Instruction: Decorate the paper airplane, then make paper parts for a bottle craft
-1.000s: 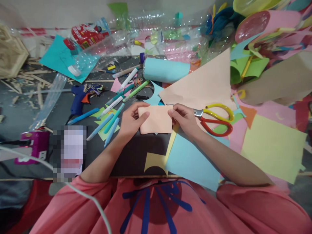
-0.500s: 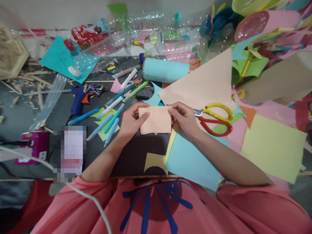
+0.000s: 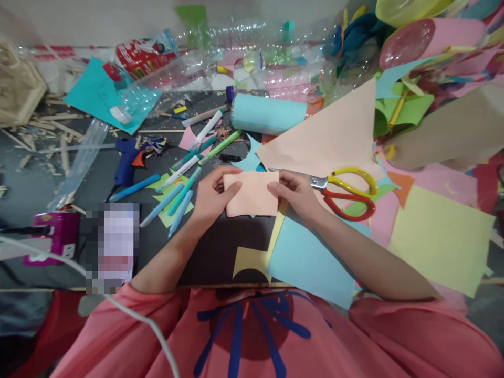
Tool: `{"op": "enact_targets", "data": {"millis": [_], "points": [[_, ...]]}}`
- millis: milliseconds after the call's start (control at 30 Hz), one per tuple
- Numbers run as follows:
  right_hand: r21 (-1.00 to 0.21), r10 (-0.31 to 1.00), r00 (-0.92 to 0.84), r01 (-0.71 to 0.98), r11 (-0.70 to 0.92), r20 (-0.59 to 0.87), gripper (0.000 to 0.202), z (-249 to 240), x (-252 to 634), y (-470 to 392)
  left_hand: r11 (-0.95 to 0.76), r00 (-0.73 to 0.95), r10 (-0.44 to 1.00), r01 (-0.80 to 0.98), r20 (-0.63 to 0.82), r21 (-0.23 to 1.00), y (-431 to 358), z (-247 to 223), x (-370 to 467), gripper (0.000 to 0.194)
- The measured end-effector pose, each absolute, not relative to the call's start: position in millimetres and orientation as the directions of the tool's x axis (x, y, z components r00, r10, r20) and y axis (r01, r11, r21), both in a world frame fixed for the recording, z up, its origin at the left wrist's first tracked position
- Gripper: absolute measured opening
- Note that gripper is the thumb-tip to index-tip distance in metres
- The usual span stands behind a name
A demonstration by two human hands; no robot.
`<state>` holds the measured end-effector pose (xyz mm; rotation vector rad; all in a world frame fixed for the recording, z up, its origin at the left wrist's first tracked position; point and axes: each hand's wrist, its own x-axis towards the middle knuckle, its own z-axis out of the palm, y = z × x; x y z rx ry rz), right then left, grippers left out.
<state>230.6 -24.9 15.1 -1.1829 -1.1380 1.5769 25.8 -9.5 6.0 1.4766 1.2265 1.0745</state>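
A small rectangle of peach paper (image 3: 253,195) is held level above the dark tabletop, near the table's front edge. My left hand (image 3: 214,197) pinches its left side, thumb on top and fingers underneath. At the right side my right hand (image 3: 296,193) grips it the same way, thumb lying on the upper face. Just beyond my right hand lie scissors (image 3: 346,192) with one yellow and one red handle, their blades partly hidden behind the hand. A larger peach sheet (image 3: 326,136) lies behind them. Light blue paper (image 3: 315,254) extends under my right forearm.
Several markers (image 3: 189,184) lie left of my hands, with a blue glue gun (image 3: 128,160) and a phone (image 3: 118,244) farther left. A bottle wrapped in light blue paper (image 3: 270,113) and clear plastic bottles stretch along the back. Yellow paper (image 3: 443,239) lies at right.
My right hand's thumb has shifted slightly down along the paper's right edge, and its fingers have straightened somewhat. The left hand and the paper stay nearly in place.
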Motion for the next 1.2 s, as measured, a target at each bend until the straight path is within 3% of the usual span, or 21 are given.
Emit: {"op": "enact_targets", "data": {"millis": [133, 267, 500, 633, 1000, 1200], "points": [[-0.946, 0.91, -0.304, -0.071, -0.316, -0.282, 0.037, 13.3, 233.3, -26.3, -0.107, 0.13, 0.988, 0.159, 0.087, 0.981, -10.8, 7.7, 26.0, 0.024], [-0.961, 0.906, -0.326, 0.032, -0.274, -0.27, 0.045, 7.7, 235.9, -27.0, -0.074, 0.156, 0.986, 0.137, 0.052, 0.988, -12.6, 9.7, 27.3, 0.028], [-0.981, 0.948, -0.254, 0.083, -0.175, -0.191, 0.046, 8.4, 233.6, -25.9, 0.161, 0.162, 0.972, 0.062, -0.169, 0.985, -11.9, 14.3, 29.1, 0.049], [-0.983, 0.959, -0.217, 0.072, -0.171, -0.183, 0.052, 8.4, 233.5, -25.7, 0.282, 0.183, 0.945, -0.029, -0.272, 0.959, -9.2, 14.9, 29.7, 0.045], [-0.983, 0.975, -0.166, 0.138, -0.123, -0.145, 0.051, 6.7, 232.8, -26.2, 0.262, 0.054, 0.963, 0.055, -0.265, 0.963, -7.8, 13.3, 29.5, 0.039], [-0.985, 0.983, -0.103, 0.101, -0.143, -0.153, 0.048, 8.1, 232.6, -25.3, 0.206, 0.065, 0.976, 0.035, -0.208, 0.978, -7.1, 11.6, 30.0, 0.033]]}}
